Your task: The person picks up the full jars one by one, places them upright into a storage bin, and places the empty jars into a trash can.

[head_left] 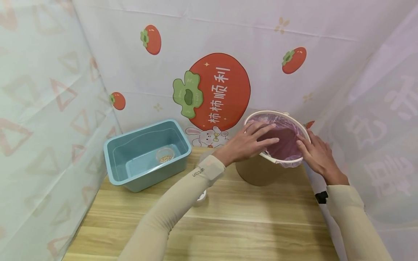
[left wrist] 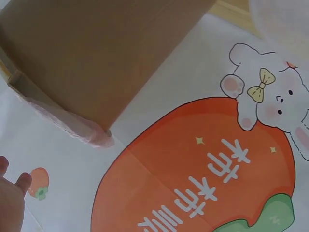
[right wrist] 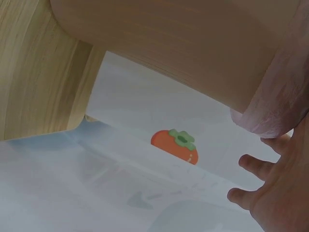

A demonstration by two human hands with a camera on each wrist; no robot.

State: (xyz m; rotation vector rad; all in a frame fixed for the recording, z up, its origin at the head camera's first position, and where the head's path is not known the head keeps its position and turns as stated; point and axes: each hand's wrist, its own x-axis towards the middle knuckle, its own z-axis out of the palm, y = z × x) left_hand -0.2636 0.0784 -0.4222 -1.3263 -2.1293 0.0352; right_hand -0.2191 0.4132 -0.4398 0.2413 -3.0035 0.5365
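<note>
A brown trash can [head_left: 261, 170] with a white rim ring [head_left: 307, 135] stands on the right part of the table. Its pinkish-purple bag [head_left: 284, 139] lines the inside and folds over the rim; the right wrist view shows the folded bag edge [right wrist: 280, 106]. My left hand [head_left: 249, 141] is at the rim's left side, fingers fairly straight and spread, reaching over the opening. At the right side of the rim is my right hand [head_left: 316, 152], its thumb side over the edge and its other fingers extended outside. In the right wrist view, those fingers [right wrist: 256, 166] are spread apart.
A blue plastic basin [head_left: 147, 179] sits at the left, holding a small clear cup [head_left: 165, 155] with pale grains. A round white-topped item [head_left: 200, 198] is partly hidden behind my left sleeve. Printed cloth [head_left: 267, 40] walls in the wooden table [head_left: 235, 221].
</note>
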